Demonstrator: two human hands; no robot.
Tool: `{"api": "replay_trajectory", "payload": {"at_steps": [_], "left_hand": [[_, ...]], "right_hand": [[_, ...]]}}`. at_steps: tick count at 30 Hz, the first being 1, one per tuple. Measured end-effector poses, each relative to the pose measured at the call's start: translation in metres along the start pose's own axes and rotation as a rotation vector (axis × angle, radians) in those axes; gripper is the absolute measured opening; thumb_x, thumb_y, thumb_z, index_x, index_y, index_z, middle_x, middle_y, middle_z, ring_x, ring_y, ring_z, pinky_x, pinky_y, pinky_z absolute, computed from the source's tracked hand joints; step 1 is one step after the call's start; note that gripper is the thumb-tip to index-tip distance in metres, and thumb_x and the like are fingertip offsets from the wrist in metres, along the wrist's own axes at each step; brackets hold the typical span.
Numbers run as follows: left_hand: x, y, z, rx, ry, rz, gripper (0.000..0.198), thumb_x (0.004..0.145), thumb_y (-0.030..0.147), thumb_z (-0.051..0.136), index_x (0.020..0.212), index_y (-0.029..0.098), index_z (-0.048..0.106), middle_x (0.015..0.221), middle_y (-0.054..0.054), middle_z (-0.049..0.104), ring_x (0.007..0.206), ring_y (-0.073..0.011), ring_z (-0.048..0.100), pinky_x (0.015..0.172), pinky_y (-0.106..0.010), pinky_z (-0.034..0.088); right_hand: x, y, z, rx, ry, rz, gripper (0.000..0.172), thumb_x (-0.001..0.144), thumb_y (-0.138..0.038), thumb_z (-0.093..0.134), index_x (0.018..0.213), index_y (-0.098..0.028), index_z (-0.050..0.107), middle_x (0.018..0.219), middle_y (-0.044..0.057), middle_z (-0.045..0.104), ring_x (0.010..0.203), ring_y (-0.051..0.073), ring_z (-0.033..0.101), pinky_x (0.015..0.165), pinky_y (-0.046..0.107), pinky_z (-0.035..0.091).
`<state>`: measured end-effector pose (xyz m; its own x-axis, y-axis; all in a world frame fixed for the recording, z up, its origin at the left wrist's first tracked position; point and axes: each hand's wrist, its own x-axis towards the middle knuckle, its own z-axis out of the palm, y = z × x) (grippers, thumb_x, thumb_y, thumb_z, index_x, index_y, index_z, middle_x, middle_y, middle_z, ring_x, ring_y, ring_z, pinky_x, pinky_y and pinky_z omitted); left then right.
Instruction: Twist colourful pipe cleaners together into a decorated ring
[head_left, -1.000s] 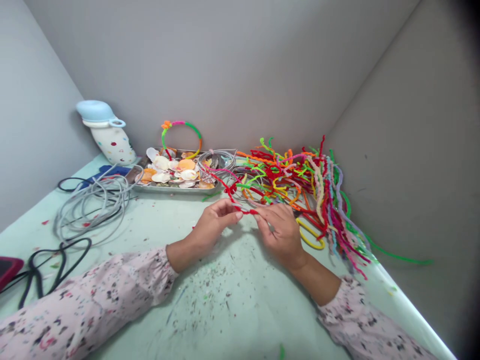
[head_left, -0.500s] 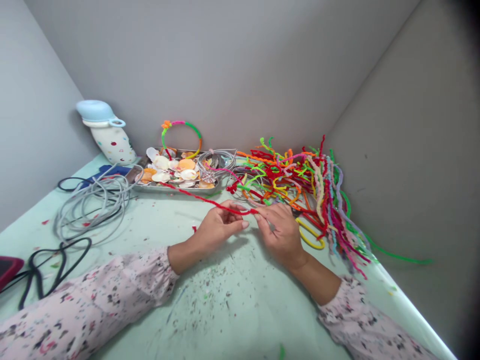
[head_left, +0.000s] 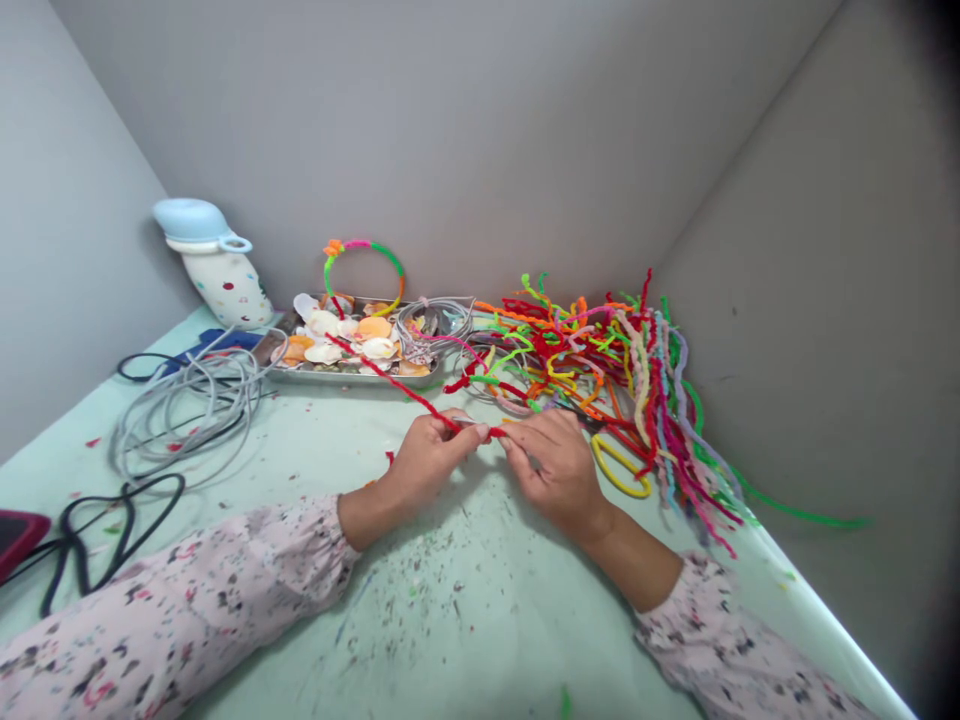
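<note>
A red pipe cleaner (head_left: 409,392) runs from above the shell tray down into my fingers. My left hand (head_left: 431,452) pinches it between thumb and fingers. Close by on the right, my right hand (head_left: 555,462) grips its end, so a short red piece shows between the two hands. A thin grey strand, perhaps wire, shows just above the left fingertips; most of it is hidden. Behind the right hand lies a heap of colourful pipe cleaners (head_left: 581,350), with a yellow loop, perhaps a scissors handle (head_left: 619,468), beside the wrist.
A metal tray (head_left: 337,378) of shells stands at the back, with a multicoloured pipe cleaner ring (head_left: 386,255) upright in it. Left are a white bottle with blue lid (head_left: 225,285), coiled grey cord (head_left: 142,420), black cable (head_left: 79,550) and a red-edged device (head_left: 19,540). Walls rise behind.
My left thumb has closed down on the red pipe cleaner, and the hands are slightly closer together. The pipe cleaner's free end has swung upward and now slopes more steeply.
</note>
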<state>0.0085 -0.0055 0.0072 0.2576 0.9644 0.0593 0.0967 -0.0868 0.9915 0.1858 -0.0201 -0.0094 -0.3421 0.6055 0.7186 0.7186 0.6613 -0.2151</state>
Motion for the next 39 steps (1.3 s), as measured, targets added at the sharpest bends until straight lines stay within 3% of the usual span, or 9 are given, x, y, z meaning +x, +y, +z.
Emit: {"api": "replay_trajectory", "payload": {"at_steps": [10,23,28,31,33,39], "left_hand": [[0.003,-0.003,-0.001,0.011,-0.046,-0.028,0.026,0.078,0.034,0.055,0.061,0.014,0.059,0.054,0.003,0.047,0.055,-0.0105,0.044,0.056,-0.023,0.034],[0.005,-0.006,-0.002,-0.004,-0.036,-0.058,0.023,0.075,0.032,0.056,0.062,0.014,0.061,0.052,0.002,0.047,0.053,-0.0105,0.043,0.053,-0.023,0.033],[0.004,-0.006,-0.002,-0.016,-0.065,-0.035,0.028,0.078,0.036,0.056,0.061,0.014,0.058,0.054,0.002,0.049,0.055,-0.0103,0.045,0.055,-0.023,0.036],[0.002,-0.007,0.000,-0.009,-0.101,0.028,0.019,0.075,0.032,0.062,0.080,0.014,0.062,0.066,0.000,0.058,0.062,-0.0116,0.052,0.060,-0.024,0.041],[0.001,-0.008,0.001,0.072,-0.049,0.135,0.019,0.074,0.026,0.064,0.089,0.015,0.063,0.077,-0.002,0.063,0.069,-0.0131,0.055,0.066,-0.026,0.044],[-0.001,-0.010,-0.002,0.424,0.194,0.470,0.003,0.079,0.021,0.062,0.082,0.019,0.062,0.084,-0.003,0.060,0.087,-0.0174,0.056,0.083,-0.031,0.043]], "right_hand": [[0.004,-0.004,-0.003,-0.092,-0.026,-0.070,0.017,0.084,-0.017,0.053,0.093,-0.019,0.067,0.076,0.003,0.065,0.078,0.018,0.056,0.082,0.035,0.039],[0.003,-0.003,-0.004,-0.174,-0.035,-0.176,0.022,0.085,-0.016,0.052,0.102,-0.020,0.065,0.078,0.004,0.066,0.078,0.018,0.056,0.081,0.036,0.039],[0.004,-0.004,-0.003,-0.159,-0.023,-0.103,0.017,0.085,-0.016,0.053,0.096,-0.018,0.066,0.077,0.004,0.066,0.077,0.018,0.056,0.079,0.035,0.038],[0.002,-0.001,-0.002,-0.135,-0.004,-0.034,0.016,0.085,-0.018,0.052,0.095,-0.019,0.065,0.079,0.004,0.066,0.081,0.019,0.056,0.079,0.036,0.037],[0.001,0.001,-0.002,-0.125,0.005,-0.001,0.016,0.086,-0.019,0.052,0.095,-0.019,0.065,0.080,0.005,0.065,0.083,0.020,0.056,0.079,0.036,0.037],[0.001,0.003,-0.002,-0.100,0.010,0.009,0.015,0.085,-0.019,0.053,0.094,-0.018,0.065,0.080,0.005,0.065,0.084,0.020,0.057,0.078,0.036,0.038]]}}
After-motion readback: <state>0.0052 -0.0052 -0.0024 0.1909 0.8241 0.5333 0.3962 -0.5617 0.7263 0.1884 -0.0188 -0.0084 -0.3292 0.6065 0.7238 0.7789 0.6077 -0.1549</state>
